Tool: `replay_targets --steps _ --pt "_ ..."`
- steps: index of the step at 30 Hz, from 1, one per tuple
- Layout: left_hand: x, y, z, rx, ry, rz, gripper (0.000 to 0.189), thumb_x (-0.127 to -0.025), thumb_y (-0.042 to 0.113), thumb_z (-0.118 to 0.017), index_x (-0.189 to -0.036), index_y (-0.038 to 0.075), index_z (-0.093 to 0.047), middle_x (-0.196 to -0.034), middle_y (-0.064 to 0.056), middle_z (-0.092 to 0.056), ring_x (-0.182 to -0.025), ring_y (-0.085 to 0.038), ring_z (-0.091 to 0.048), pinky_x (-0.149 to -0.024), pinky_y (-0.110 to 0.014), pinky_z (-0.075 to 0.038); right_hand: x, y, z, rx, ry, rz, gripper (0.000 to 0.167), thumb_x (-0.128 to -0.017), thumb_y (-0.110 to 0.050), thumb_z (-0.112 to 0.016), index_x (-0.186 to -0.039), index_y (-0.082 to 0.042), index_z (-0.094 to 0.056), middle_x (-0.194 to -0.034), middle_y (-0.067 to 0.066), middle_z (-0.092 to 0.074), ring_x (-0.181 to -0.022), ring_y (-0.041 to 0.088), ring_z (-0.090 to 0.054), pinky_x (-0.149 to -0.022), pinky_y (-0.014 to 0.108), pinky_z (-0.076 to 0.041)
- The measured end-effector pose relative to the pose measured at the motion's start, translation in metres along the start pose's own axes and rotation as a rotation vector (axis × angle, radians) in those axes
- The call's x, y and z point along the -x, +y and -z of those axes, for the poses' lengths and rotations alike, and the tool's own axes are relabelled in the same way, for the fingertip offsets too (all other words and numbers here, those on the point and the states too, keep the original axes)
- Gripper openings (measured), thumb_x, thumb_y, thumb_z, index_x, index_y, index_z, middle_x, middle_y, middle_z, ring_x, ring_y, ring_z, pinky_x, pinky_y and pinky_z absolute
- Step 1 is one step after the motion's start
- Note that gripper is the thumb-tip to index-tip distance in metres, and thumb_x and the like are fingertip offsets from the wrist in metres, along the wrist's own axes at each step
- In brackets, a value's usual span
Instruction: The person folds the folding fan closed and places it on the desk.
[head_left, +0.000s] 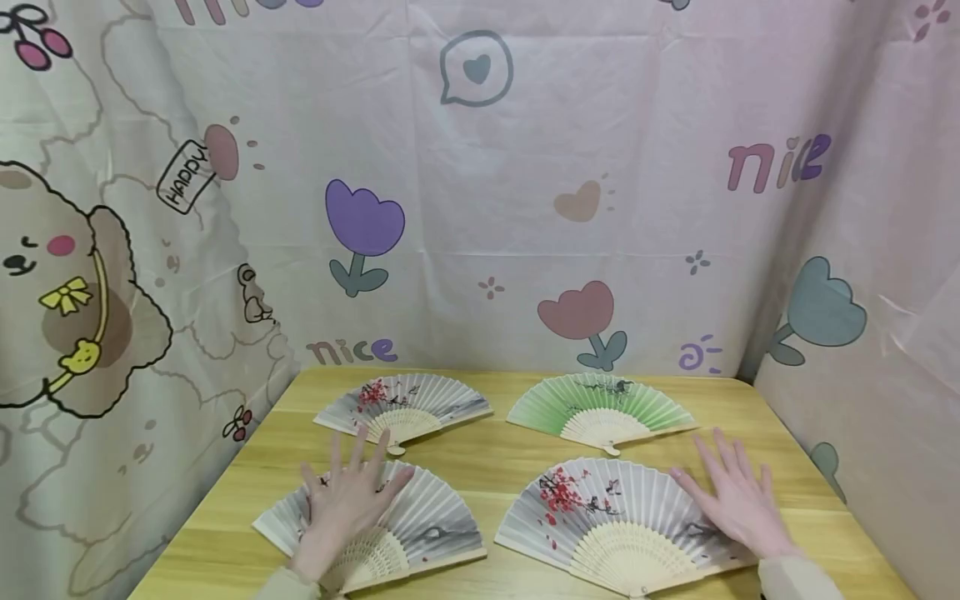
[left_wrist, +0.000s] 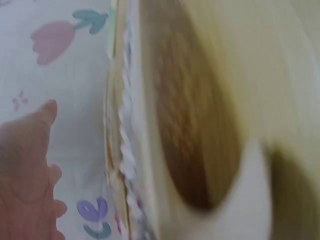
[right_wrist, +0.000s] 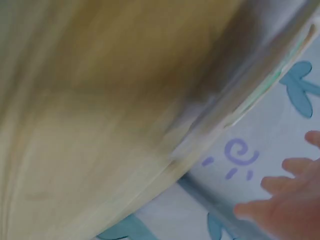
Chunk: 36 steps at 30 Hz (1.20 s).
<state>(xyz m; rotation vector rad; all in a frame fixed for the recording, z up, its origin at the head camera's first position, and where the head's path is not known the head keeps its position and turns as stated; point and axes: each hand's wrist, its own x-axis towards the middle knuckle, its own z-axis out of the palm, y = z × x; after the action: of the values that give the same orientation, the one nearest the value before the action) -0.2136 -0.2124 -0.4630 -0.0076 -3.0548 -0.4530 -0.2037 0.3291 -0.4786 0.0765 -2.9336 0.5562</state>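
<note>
My left hand (head_left: 347, 500), fingers spread, is over the front-left folding fan (head_left: 435, 517), a grey one with a pale slatted base, and hides part of its left side. Over the right edge of the front-right folding fan (head_left: 622, 500) is my right hand (head_left: 738, 500), its fingers also spread. That fan is grey-white with red blossoms and dark branches. Neither hand grips anything. In the wrist views the left hand (left_wrist: 25, 175) and right hand (right_wrist: 290, 200) show straight fingers beside the fans' edges, which are blurred and seen nearly side-on.
Behind lie two more spread fans: a grey one with red blossoms (head_left: 405, 400) at left and a green one (head_left: 600, 404) at right. All rest on a wooden table (head_left: 495, 433). A printed cloth (head_left: 480, 167) hangs behind the table and along both sides.
</note>
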Motion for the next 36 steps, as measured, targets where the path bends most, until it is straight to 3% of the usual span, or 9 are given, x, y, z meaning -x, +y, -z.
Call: replay_targets --steps 10,14,17,19,21,24,27,33,36 --pt "0.009 0.060 -0.012 0.025 0.010 -0.094 0.084 -0.093 0.077 -0.041 -0.160 0.030 -0.024 -0.170 -0.007 -0.011 -0.156 -0.045 -0.002 -0.115 -0.084 0.008 -0.007 0.031 0.012 -0.306 -0.073 0.061 0.088 -0.099 -0.042 -0.060 -0.161 -0.005 -0.010 -0.163 0.037 -0.002 -0.143 0.066 -0.009 -0.101 0.092 -0.012" --pt "0.011 0.084 -0.020 0.058 0.010 -0.156 0.085 -0.093 0.076 -0.044 -0.160 0.028 -0.024 -0.169 -0.005 -0.014 -0.156 -0.044 -0.006 -0.118 -0.082 0.002 -0.006 0.041 0.018 -0.393 -0.116 0.046 0.091 -0.097 -0.033 -0.066 -0.161 -0.002 -0.009 -0.160 0.040 -0.011 -0.138 0.067 -0.021 -0.100 0.089 -0.028" --pt "0.014 0.099 -0.026 0.115 -0.020 -0.213 0.090 -0.091 0.076 -0.046 -0.161 0.023 -0.024 -0.169 -0.006 -0.016 -0.156 -0.044 -0.008 -0.121 -0.080 -0.001 -0.004 0.048 0.021 -0.408 -0.140 0.045 0.091 -0.096 -0.028 -0.069 -0.160 -0.002 -0.010 -0.158 0.039 -0.020 -0.134 0.059 -0.034 -0.103 0.070 -0.050" --pt "0.016 0.108 -0.031 0.168 -0.053 -0.255 0.094 -0.090 0.076 -0.048 -0.161 0.020 -0.023 -0.168 -0.007 -0.016 -0.155 -0.045 -0.008 -0.122 -0.079 -0.002 -0.002 0.053 0.021 -0.431 -0.151 0.059 0.090 -0.094 -0.023 -0.071 -0.160 -0.001 -0.013 -0.158 0.032 -0.027 -0.132 0.034 -0.048 -0.098 0.045 -0.061" --pt "0.017 0.115 -0.035 0.223 -0.083 -0.300 0.099 -0.089 0.076 -0.051 -0.161 0.017 -0.020 -0.168 -0.008 -0.015 -0.155 -0.045 -0.010 -0.123 -0.077 -0.004 -0.001 0.059 0.020 -0.480 -0.161 0.084 0.088 -0.093 -0.018 -0.072 -0.159 0.001 -0.017 -0.158 0.009 -0.037 -0.124 0.008 -0.052 -0.092 0.023 -0.060" --pt "0.018 0.125 -0.042 0.310 -0.121 -0.356 0.104 -0.085 0.074 -0.059 -0.162 0.015 -0.019 -0.168 -0.011 -0.019 -0.154 -0.046 -0.015 -0.126 -0.073 -0.009 0.001 0.068 0.021 -0.597 -0.204 0.125 0.083 -0.093 -0.010 -0.070 -0.158 0.002 -0.019 -0.140 -0.028 -0.041 -0.112 -0.017 -0.047 -0.088 0.010 -0.054" --pt "0.017 0.134 -0.051 0.404 -0.166 -0.374 0.109 -0.080 0.068 -0.071 -0.161 0.015 -0.021 -0.166 -0.014 -0.025 -0.153 -0.045 -0.022 -0.127 -0.069 -0.016 0.003 0.077 0.024 -0.711 -0.288 0.183 0.078 -0.094 -0.003 -0.065 -0.157 0.002 -0.019 -0.130 -0.046 -0.038 -0.113 -0.016 -0.050 -0.089 0.009 -0.051" --pt "0.017 0.148 -0.066 0.533 -0.240 -0.374 0.119 -0.067 0.051 -0.091 -0.159 0.013 -0.026 -0.161 -0.025 -0.032 -0.148 -0.049 -0.030 -0.116 -0.074 -0.036 0.006 0.093 0.026 -0.881 -0.474 0.361 0.075 -0.094 0.008 -0.058 -0.158 -0.015 -0.028 -0.141 -0.039 -0.044 -0.120 -0.011 -0.051 -0.091 0.010 -0.053" --pt "0.018 0.153 -0.072 0.524 -0.247 -0.375 0.123 -0.061 0.044 -0.095 -0.158 0.010 -0.027 -0.159 -0.027 -0.034 -0.146 -0.052 -0.030 -0.113 -0.075 -0.039 0.008 0.098 0.024 -0.941 -0.550 0.381 0.078 -0.094 0.010 -0.057 -0.156 -0.029 -0.031 -0.142 -0.034 -0.046 -0.119 -0.008 -0.051 -0.092 0.013 -0.055"
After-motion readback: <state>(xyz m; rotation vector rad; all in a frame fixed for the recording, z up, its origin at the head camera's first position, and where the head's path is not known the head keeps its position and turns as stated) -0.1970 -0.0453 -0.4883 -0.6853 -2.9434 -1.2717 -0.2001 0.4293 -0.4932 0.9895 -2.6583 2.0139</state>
